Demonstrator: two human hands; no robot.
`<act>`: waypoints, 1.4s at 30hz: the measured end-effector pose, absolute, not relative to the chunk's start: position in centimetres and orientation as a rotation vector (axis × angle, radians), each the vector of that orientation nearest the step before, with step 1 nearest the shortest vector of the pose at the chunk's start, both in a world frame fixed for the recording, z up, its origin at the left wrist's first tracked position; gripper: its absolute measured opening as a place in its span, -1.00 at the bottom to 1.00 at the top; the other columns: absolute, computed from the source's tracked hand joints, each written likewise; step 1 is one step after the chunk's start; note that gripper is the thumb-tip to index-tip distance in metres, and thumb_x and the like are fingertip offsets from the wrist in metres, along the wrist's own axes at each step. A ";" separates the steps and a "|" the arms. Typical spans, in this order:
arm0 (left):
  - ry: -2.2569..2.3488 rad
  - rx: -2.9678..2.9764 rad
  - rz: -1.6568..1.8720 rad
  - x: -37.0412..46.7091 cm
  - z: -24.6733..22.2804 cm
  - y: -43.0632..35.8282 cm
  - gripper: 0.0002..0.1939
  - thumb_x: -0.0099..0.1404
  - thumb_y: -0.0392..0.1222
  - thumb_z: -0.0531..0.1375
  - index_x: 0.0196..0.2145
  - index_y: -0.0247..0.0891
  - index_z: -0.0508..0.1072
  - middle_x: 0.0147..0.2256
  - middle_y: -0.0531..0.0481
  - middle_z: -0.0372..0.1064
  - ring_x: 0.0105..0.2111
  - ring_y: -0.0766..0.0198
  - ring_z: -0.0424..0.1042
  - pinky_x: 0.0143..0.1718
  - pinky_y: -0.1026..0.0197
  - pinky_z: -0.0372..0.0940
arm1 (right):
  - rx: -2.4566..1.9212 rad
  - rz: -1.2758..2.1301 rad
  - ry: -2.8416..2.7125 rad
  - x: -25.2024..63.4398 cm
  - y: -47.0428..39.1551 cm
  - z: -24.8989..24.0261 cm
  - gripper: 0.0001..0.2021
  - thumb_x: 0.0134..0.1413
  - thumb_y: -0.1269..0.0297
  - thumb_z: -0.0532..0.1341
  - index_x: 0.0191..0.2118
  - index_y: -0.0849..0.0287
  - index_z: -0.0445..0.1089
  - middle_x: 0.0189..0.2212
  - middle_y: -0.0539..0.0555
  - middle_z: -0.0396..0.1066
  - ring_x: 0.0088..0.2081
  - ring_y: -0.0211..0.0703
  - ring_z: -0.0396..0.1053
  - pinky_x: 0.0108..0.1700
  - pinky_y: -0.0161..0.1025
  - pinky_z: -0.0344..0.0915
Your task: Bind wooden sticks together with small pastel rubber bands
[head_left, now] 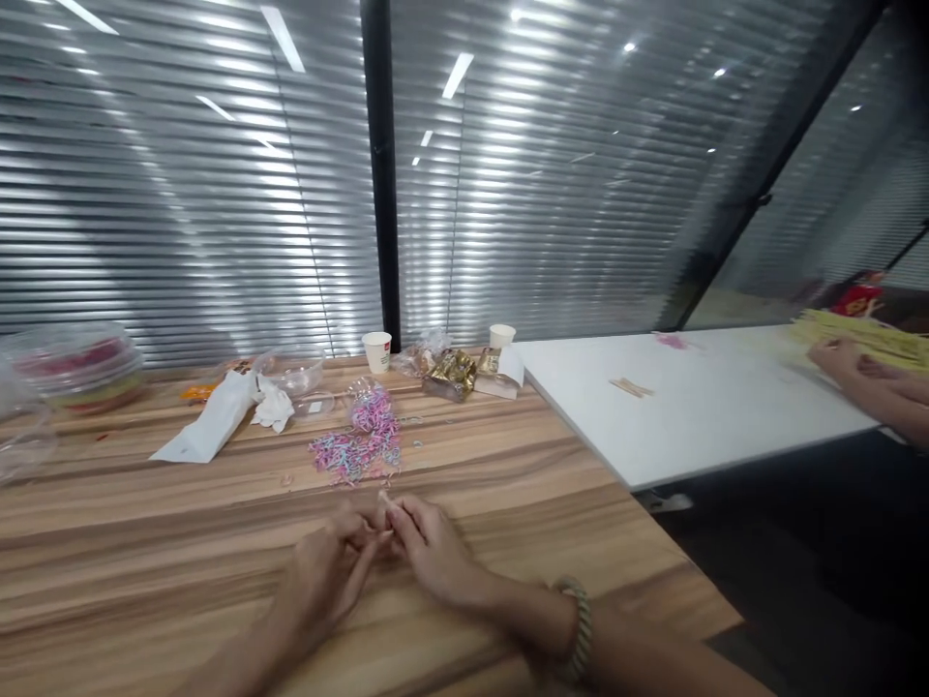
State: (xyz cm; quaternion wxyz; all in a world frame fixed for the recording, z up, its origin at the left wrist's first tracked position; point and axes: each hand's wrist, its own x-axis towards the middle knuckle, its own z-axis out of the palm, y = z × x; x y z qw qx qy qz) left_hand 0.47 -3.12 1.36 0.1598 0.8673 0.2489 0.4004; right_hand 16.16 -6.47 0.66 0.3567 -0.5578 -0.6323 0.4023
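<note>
My left hand [330, 571] and my right hand [428, 552] meet fingertip to fingertip low over the wooden table [145, 542]. Their fingers pinch together around something very small; the blur hides what it is. Just beyond them lies a pile of tiny pastel rubber bands [359, 450], pink, blue and white, spilling from a clear bag [367, 397]. A beaded bracelet [577, 629] circles my right wrist.
A white paper bag [210, 426], crumpled tissue [274, 409], clear plastic containers [76, 368], two paper cups [376, 350], and gold wrappers [454, 373] lie at the back. A white table [689, 407] adjoins on the right, where another person's hands [846, 360] rest by yellow sticks [863, 334].
</note>
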 end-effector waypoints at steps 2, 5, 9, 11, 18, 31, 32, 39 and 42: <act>0.807 2.140 1.127 0.9 1.6 -3.0 -0.78 0.12 -0.26 0.17 -0.35 -0.21 0.14 -0.40 0.04 0.24 -0.48 0.38 0.32 -0.55 0.39 0.21 | -1.378 1.120 -1.527 16.4 -6.6 1.3 -0.37 0.07 -0.13 -0.31 -0.25 0.40 0.17 -0.51 -0.03 0.14 -0.54 -0.81 -0.05 -0.45 -0.76 -0.09; 0.788 1.777 0.920 1.3 2.4 -2.8 -0.70 0.11 -0.19 0.20 -0.30 -0.23 0.10 -0.40 0.06 0.21 -0.41 0.38 0.31 -0.41 0.35 0.27 | -1.306 1.156 -1.453 16.8 -6.7 1.9 -0.35 0.03 -0.19 -0.30 -0.26 0.40 0.12 -0.58 -0.05 0.04 -0.59 -0.79 -0.11 -0.51 -0.74 -0.11; 0.680 1.408 0.793 1.3 3.3 -2.8 -0.65 0.13 -0.15 0.20 -0.20 -0.25 0.13 -0.48 0.08 0.21 -0.52 0.46 0.21 -0.52 0.43 0.13 | -1.315 1.087 -1.536 17.1 -6.9 2.0 -0.36 0.05 -0.16 -0.31 -0.29 0.40 0.13 -0.55 -0.03 0.07 -0.55 -0.78 -0.10 -0.48 -0.72 -0.11; 0.666 1.192 0.772 1.2 3.5 -2.9 -0.61 0.11 -0.15 0.21 -0.15 -0.25 0.16 -0.50 0.08 0.18 -0.58 0.50 0.11 -0.64 0.47 -0.05 | -1.312 0.928 -1.689 17.3 -7.0 1.9 -0.38 0.09 -0.09 -0.31 -0.33 0.41 0.20 -0.51 0.00 0.13 -0.47 -0.78 -0.06 -0.37 -0.73 -0.09; 0.724 1.013 0.761 1.0 4.0 -3.1 -0.44 -0.01 -0.15 0.31 -0.07 -0.28 0.24 -0.47 0.07 0.18 -0.59 0.55 0.08 -0.66 0.47 -0.16 | -1.100 0.143 -2.181 18.7 -6.0 0.1 -0.56 0.16 0.20 -0.22 -0.27 0.21 0.37 -0.45 0.07 0.15 -0.27 -0.65 -0.12 0.01 -0.56 -0.15; 0.746 2.289 1.219 0.5 2.2 -4.3 -0.56 0.16 -0.33 0.15 0.00 -0.15 0.18 -0.30 -0.02 0.45 -0.36 0.33 0.46 -0.37 0.35 0.35 | -1.578 0.436 -1.869 18.2 -6.1 0.3 -0.57 0.14 0.10 -0.21 -0.24 0.16 0.34 -0.37 0.01 0.23 -0.31 -0.70 -0.06 0.06 -0.52 -0.12; 0.724 2.361 1.262 0.4 2.1 -4.4 -0.52 0.16 -0.37 0.14 0.02 -0.12 0.14 -0.30 0.01 0.45 -0.38 0.35 0.46 -0.38 0.37 0.35 | -1.612 0.536 -1.766 18.5 -5.8 0.7 -0.51 0.14 0.05 -0.24 -0.25 0.22 0.33 -0.39 0.01 0.23 -0.35 -0.72 -0.03 -0.02 -0.60 -0.07; 0.617 2.717 1.073 0.2 1.1 -3.8 -0.67 0.22 -0.37 0.06 -0.05 -0.17 0.23 -0.25 -0.01 0.43 -0.34 0.36 0.45 -0.31 0.38 0.34 | -1.541 0.692 -1.433 23.0 -4.1 2.5 -0.31 -0.01 -0.20 -0.17 -0.28 0.45 0.28 -0.43 0.03 0.25 -0.41 -0.76 0.12 -0.30 -0.77 0.03; 0.629 2.825 1.016 0.2 0.8 -3.5 -0.72 0.25 -0.33 0.03 -0.07 -0.21 0.28 -0.19 -0.04 0.40 -0.21 0.32 0.41 -0.21 0.34 0.32 | -1.612 0.649 -1.483 27.0 -4.1 2.7 -0.34 -0.05 -0.18 -0.10 -0.19 0.38 0.33 -0.28 0.03 0.27 -0.31 -0.72 0.19 -0.26 -0.78 0.07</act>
